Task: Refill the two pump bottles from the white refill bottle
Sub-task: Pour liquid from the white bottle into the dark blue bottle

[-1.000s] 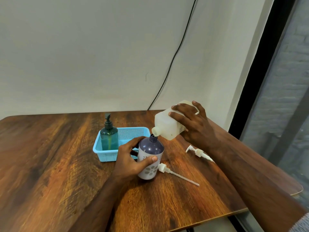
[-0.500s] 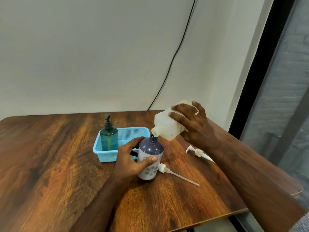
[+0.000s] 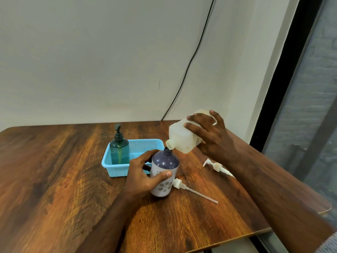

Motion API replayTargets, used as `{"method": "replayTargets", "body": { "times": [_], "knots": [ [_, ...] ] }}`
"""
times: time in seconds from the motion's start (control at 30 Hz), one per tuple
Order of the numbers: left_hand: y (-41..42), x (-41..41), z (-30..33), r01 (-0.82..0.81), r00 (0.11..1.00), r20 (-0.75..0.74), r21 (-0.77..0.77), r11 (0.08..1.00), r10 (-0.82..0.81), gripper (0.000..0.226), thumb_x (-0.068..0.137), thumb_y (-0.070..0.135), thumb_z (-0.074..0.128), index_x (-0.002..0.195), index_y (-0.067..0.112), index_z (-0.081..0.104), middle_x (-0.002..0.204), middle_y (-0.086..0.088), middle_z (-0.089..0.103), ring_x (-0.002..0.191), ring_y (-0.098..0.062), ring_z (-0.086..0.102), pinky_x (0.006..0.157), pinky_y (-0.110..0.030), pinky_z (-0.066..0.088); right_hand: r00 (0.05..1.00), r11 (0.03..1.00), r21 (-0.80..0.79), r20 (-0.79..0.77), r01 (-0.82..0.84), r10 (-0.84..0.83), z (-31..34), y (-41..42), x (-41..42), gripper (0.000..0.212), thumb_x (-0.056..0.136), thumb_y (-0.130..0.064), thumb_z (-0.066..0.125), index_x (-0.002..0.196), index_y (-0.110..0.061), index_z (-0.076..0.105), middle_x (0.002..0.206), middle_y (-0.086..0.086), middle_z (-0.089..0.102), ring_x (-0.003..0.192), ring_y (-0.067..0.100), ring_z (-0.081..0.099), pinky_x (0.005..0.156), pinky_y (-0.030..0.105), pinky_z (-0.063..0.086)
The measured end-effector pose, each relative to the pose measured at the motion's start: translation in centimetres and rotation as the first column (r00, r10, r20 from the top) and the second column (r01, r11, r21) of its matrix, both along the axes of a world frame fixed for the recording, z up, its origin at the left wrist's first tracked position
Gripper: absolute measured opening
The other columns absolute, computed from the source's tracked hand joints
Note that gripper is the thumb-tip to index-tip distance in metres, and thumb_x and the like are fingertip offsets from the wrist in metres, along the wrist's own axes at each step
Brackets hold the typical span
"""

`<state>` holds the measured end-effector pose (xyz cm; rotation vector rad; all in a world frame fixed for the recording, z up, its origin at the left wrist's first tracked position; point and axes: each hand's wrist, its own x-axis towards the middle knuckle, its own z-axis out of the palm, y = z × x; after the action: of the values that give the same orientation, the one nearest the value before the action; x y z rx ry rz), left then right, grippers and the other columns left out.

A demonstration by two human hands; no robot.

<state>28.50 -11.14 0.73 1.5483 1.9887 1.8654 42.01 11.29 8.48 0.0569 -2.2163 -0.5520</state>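
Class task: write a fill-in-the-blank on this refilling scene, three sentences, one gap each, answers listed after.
1. The right hand tilts the white refill bottle over the open neck of the ____ bottle.
2. The green pump bottle stands inside the blue ____.
3. The number of loose white pump heads lying on the table is ____.

Missing words: purple; basket; two

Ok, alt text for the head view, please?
The right hand tips the white refill bottle over the open purple bottle, steadied by the left hand. The green pump bottle stands in a blue basket; two loose pumps lie on the table.
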Motion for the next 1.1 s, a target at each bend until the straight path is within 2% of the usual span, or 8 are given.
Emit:
{"method": "replayTargets", "body": {
  "times": [0.13,0.33,0.5,0.67,0.87,0.97,1.03,1.1],
  "knots": [
    [0.01,0.01,-0.01,0.0,1.0,0.011,0.007,1.0,-0.001,0.057,0.06,0.055,0.079,0.113,0.043,0.06,0.109,0.028,0.068,0.101,0.0,0.065,0.073,-0.012,0.05,1.0,1.0,-0.003,0.005,-0.003,0.003,-0.01,0.02,-0.01,0.052,0.087,-0.039,0.049,0.137,-0.025,0.042,0.141,0.012,0.057,0.131,0.033,0.05,0.116,0.061,0.025],
    [-0.04,0.04,-0.07,0.002,1.0,0.014,0.007,1.0,-0.002,0.057,0.061,0.055,0.079,0.113,0.041,0.061,0.108,0.027,0.068,0.1,0.0,0.065,0.073,-0.011,0.05,1.0,1.0,0.009,0.0,-0.002,0.002,-0.04,0.04,-0.05,0.053,0.087,-0.037,0.052,0.137,-0.025,0.042,0.141,0.012,0.056,0.131,0.033,0.05,0.116,0.06,0.025],
    [0.01,0.01,-0.14,0.001,1.0,0.027,-0.002,1.0,-0.001,0.059,0.06,0.056,0.079,0.114,0.041,0.061,0.107,0.027,0.069,0.1,0.001,0.065,0.072,-0.01,0.049,1.0,1.0,0.014,-0.005,0.0,0.0,-0.09,0.16,-0.13,0.063,0.08,-0.032,0.066,0.137,-0.026,0.041,0.141,0.013,0.056,0.131,0.033,0.05,0.116,0.061,0.025],
    [-0.09,0.0,-0.08,0.0,1.0,0.029,-0.004,1.0,0.0,0.058,0.06,0.057,0.078,0.113,0.043,0.06,0.106,0.029,0.068,0.101,0.003,0.064,0.072,-0.008,0.049,1.0,1.0,0.015,-0.005,-0.008,0.008,0.13,-0.05,-0.14,0.055,0.084,-0.036,0.057,0.137,-0.025,0.042,0.14,0.013,0.057,0.13,0.034,0.05,0.116,0.06,0.024],
    [-0.21,0.25,0.24,0.008,1.0,0.02,0.003,1.0,-0.008,0.054,0.061,0.053,0.078,0.111,0.043,0.059,0.107,0.033,0.067,0.1,0.004,0.064,0.073,-0.007,0.048,1.0,1.0,0.022,-0.001,0.011,-0.011,0.0,0.12,-0.13,0.066,0.078,-0.03,0.069,0.138,-0.026,0.041,0.141,0.013,0.056,0.132,0.033,0.047,0.117,0.059,0.022],
    [-0.21,0.32,0.3,0.011,1.0,0.017,0.004,1.0,-0.011,0.053,0.062,0.053,0.078,0.11,0.045,0.059,0.106,0.036,0.066,0.1,0.006,0.063,0.074,-0.007,0.048,1.0,1.0,0.01,0.002,0.008,-0.009,0.06,0.09,-0.06,0.063,0.081,-0.032,0.067,0.138,-0.026,0.042,0.142,0.013,0.056,0.132,0.033,0.048,0.117,0.06,0.022],
    [-0.15,0.34,0.25,0.008,1.0,0.022,0.01,1.0,-0.008,0.053,0.061,0.052,0.078,0.11,0.044,0.06,0.106,0.032,0.067,0.1,0.003,0.064,0.073,-0.008,0.048,1.0,1.0,0.006,-0.003,0.003,-0.003,0.12,-0.04,-0.03,0.055,0.085,-0.035,0.059,0.137,-0.026,0.042,0.141,0.012,0.056,0.131,0.033,0.049,0.116,0.06,0.024],
    [-0.06,0.32,0.16,0.002,1.0,0.028,0.017,1.0,-0.002,0.054,0.061,0.053,0.078,0.111,0.041,0.062,0.105,0.027,0.07,0.1,0.001,0.065,0.072,-0.008,0.048,1.0,1.0,0.009,-0.002,0.003,-0.003,0.15,-0.09,-0.01,0.058,0.083,-0.033,0.063,0.136,-0.025,0.043,0.141,0.013,0.057,0.131,0.034,0.051,0.115,0.061,0.025]
  ]
}}
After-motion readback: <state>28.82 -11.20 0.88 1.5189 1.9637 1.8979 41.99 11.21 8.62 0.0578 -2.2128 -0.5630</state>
